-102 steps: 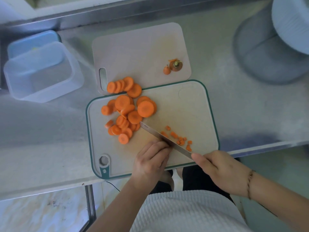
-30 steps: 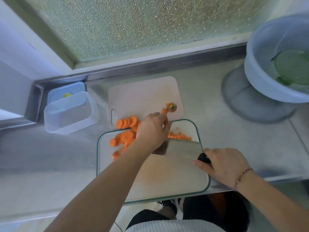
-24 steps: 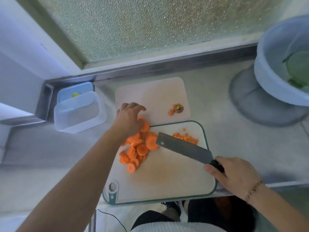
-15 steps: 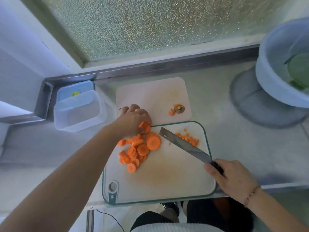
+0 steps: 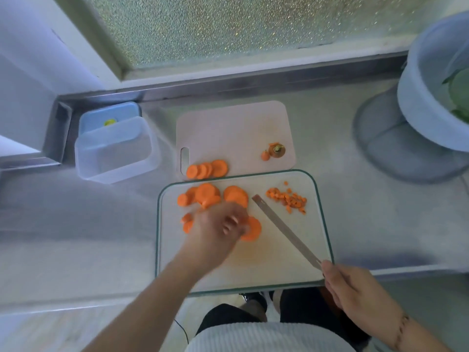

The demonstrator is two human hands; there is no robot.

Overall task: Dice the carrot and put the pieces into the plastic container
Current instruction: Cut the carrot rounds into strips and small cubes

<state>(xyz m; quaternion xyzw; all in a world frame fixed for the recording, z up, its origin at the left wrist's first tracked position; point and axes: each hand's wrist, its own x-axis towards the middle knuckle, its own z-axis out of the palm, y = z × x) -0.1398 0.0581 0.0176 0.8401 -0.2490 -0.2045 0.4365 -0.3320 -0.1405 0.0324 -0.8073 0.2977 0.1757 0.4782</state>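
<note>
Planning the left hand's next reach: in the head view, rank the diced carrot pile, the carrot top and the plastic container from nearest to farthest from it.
From the left hand:
1. Diced carrot pile, to its right on the green-edged board.
2. Carrot top, on the far board.
3. Plastic container, far left.

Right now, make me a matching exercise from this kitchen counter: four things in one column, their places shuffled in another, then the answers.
1. diced carrot
2. carrot top
3. knife
4. plastic container

A. in the right hand
B. white board
C. counter, far left
D. green-rimmed board, far right corner

Pairs: 1-D, 2-B, 3-A, 4-C
</note>
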